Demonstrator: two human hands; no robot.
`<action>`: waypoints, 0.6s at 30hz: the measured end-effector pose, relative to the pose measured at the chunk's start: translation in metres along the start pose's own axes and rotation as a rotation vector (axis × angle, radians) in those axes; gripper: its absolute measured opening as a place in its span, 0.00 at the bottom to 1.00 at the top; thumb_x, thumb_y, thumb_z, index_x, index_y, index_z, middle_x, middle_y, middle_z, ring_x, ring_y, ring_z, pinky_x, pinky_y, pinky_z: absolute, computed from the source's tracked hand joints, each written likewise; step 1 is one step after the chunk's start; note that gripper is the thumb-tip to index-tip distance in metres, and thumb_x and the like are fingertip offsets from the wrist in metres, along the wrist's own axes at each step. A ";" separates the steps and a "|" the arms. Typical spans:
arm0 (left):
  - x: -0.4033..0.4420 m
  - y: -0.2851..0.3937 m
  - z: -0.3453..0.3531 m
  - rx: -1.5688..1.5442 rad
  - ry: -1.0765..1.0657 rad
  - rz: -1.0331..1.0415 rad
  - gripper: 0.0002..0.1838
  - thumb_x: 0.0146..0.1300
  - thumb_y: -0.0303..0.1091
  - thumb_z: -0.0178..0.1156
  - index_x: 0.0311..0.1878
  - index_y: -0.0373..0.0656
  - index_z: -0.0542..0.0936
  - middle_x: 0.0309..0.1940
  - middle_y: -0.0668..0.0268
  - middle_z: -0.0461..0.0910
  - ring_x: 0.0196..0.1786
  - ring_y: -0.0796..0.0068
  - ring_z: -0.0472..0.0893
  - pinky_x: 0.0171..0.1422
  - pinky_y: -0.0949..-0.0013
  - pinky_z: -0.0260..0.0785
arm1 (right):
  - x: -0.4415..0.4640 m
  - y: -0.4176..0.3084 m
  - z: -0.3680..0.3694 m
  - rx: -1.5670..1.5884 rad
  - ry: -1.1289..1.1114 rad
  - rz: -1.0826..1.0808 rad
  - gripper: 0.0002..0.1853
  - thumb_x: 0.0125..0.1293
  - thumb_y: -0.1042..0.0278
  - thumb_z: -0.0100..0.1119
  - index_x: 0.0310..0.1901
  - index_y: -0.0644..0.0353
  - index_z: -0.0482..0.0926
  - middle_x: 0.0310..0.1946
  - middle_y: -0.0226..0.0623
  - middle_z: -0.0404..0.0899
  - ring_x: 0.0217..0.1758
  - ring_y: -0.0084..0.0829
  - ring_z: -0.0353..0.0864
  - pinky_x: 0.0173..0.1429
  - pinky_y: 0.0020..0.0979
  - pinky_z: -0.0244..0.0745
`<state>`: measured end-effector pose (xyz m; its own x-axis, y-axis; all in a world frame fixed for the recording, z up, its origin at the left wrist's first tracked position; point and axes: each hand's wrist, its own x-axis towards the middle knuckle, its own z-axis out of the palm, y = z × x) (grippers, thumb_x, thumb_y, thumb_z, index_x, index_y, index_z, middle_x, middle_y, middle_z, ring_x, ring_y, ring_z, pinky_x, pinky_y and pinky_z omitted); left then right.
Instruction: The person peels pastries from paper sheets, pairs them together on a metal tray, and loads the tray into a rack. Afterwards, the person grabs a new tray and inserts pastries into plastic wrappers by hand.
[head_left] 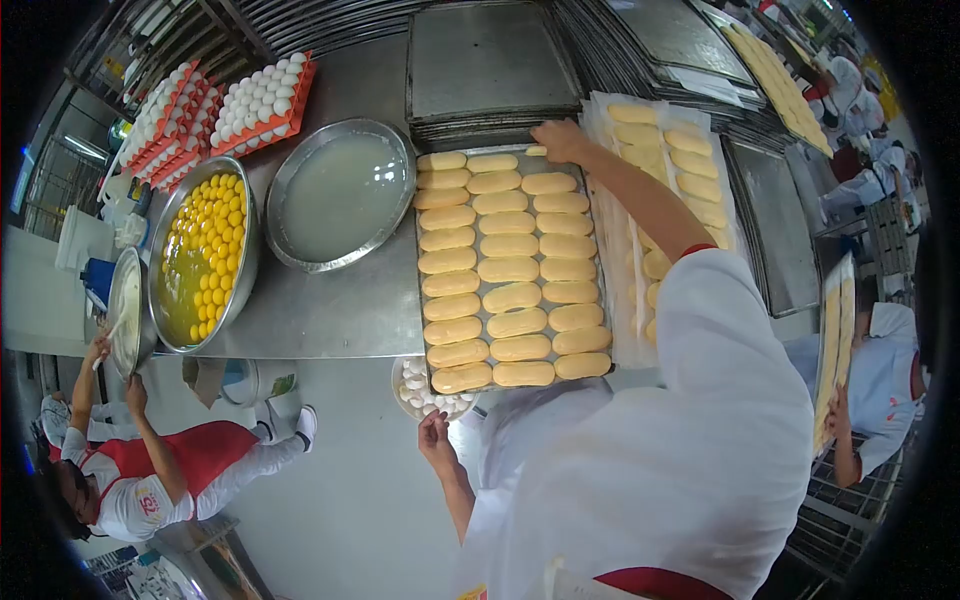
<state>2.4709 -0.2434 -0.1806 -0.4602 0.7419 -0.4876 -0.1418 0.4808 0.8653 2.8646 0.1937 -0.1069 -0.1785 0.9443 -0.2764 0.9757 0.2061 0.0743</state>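
Observation:
A metal baking tray lies on the steel table, with long yellow finger rolls set in three columns. At its far right corner, my right hand is closed around a finger roll, which it mostly covers. My left hand is by the tray's near edge, beside a bucket of eggshells. Its fingers are curled together; whatever they hold, if anything, is hidden. To the right of the tray, more rolls lie on layered white paper, partly behind my right arm.
A steel bowl of cloudy liquid and a bowl of yolks stand left. Behind them are egg cartons; stacked trays stand behind mine. One co-worker holds a bowl; another carries a loaded tray.

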 end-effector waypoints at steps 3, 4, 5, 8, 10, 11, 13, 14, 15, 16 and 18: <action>-0.001 -0.001 -0.003 -0.012 0.009 0.004 0.09 0.66 0.28 0.55 0.47 0.36 0.75 0.46 0.59 0.79 0.49 0.68 0.79 0.51 0.68 0.68 | -0.014 -0.004 -0.009 -0.100 0.206 -0.083 0.20 0.41 0.64 0.72 0.37 0.57 0.76 0.41 0.39 0.78 0.50 0.40 0.77 0.47 0.44 0.73; -0.001 -0.001 -0.006 -0.012 0.007 0.006 0.09 0.66 0.28 0.55 0.47 0.36 0.75 0.46 0.59 0.79 0.49 0.68 0.79 0.51 0.68 0.68 | -0.017 -0.005 -0.014 -0.014 0.107 -0.119 0.18 0.41 0.65 0.72 0.35 0.57 0.76 0.40 0.39 0.78 0.49 0.40 0.77 0.46 0.43 0.73; 0.000 -0.003 -0.008 -0.015 0.006 0.010 0.09 0.66 0.28 0.55 0.47 0.36 0.75 0.46 0.59 0.79 0.49 0.68 0.78 0.51 0.68 0.68 | -0.018 -0.006 -0.016 0.071 0.008 -0.155 0.17 0.41 0.66 0.71 0.34 0.57 0.75 0.39 0.39 0.77 0.47 0.40 0.77 0.44 0.43 0.72; 0.001 -0.016 -0.016 -0.016 -0.011 0.037 0.13 0.65 0.36 0.56 0.49 0.40 0.76 0.45 0.62 0.80 0.47 0.71 0.76 0.49 0.68 0.64 | -0.015 -0.005 -0.018 0.103 -0.091 -0.120 0.20 0.40 0.66 0.71 0.36 0.55 0.73 0.40 0.39 0.77 0.47 0.41 0.77 0.45 0.45 0.71; 0.004 -0.024 -0.023 -0.014 -0.025 0.069 0.17 0.64 0.44 0.58 0.50 0.45 0.76 0.44 0.66 0.81 0.44 0.74 0.73 0.47 0.67 0.60 | -0.015 -0.001 -0.013 0.127 -0.118 -0.101 0.22 0.40 0.66 0.71 0.39 0.53 0.72 0.42 0.38 0.76 0.48 0.42 0.76 0.46 0.46 0.70; 0.005 -0.024 -0.026 -0.007 -0.013 0.060 0.16 0.65 0.43 0.58 0.50 0.44 0.76 0.44 0.66 0.80 0.44 0.74 0.73 0.48 0.67 0.60 | -0.015 0.001 -0.009 0.141 -0.114 -0.095 0.24 0.40 0.66 0.71 0.41 0.52 0.72 0.43 0.38 0.76 0.49 0.42 0.76 0.48 0.46 0.69; 0.006 -0.026 -0.030 0.001 0.001 0.054 0.16 0.65 0.43 0.57 0.50 0.44 0.76 0.44 0.66 0.80 0.43 0.74 0.73 0.48 0.67 0.60 | -0.013 0.005 0.001 0.099 -0.058 -0.128 0.23 0.41 0.67 0.70 0.41 0.51 0.72 0.43 0.38 0.76 0.50 0.42 0.75 0.49 0.45 0.69; 0.006 -0.025 -0.032 0.001 0.001 0.053 0.16 0.65 0.43 0.57 0.50 0.44 0.76 0.45 0.66 0.80 0.44 0.74 0.73 0.48 0.67 0.61 | -0.015 0.003 -0.001 0.057 -0.007 -0.160 0.22 0.42 0.69 0.69 0.42 0.50 0.72 0.44 0.38 0.76 0.51 0.42 0.75 0.49 0.44 0.69; 0.007 -0.024 -0.034 0.001 0.003 0.052 0.16 0.65 0.43 0.58 0.50 0.44 0.76 0.45 0.66 0.80 0.44 0.74 0.73 0.48 0.67 0.61 | -0.018 0.002 -0.003 0.059 -0.004 -0.161 0.22 0.42 0.69 0.69 0.42 0.50 0.72 0.44 0.38 0.76 0.51 0.42 0.75 0.49 0.44 0.69; 0.007 -0.024 -0.036 0.003 0.007 0.054 0.16 0.65 0.43 0.58 0.50 0.44 0.76 0.45 0.66 0.80 0.44 0.74 0.73 0.48 0.67 0.61 | -0.021 0.001 -0.003 0.089 0.036 -0.123 0.22 0.43 0.70 0.68 0.43 0.50 0.72 0.44 0.38 0.76 0.51 0.42 0.75 0.50 0.44 0.69; 0.006 -0.022 -0.039 -0.005 0.004 0.072 0.16 0.65 0.44 0.58 0.50 0.44 0.76 0.44 0.65 0.81 0.44 0.74 0.73 0.47 0.67 0.61 | -0.020 0.002 0.002 0.127 0.075 -0.084 0.22 0.44 0.72 0.67 0.44 0.49 0.73 0.44 0.38 0.76 0.52 0.42 0.74 0.50 0.45 0.69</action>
<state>2.4371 -0.2673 -0.1980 -0.4729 0.7726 -0.4236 -0.1124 0.4240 0.8987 2.8701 0.1748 -0.1030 -0.2644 0.9426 -0.2039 0.9643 0.2555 -0.0692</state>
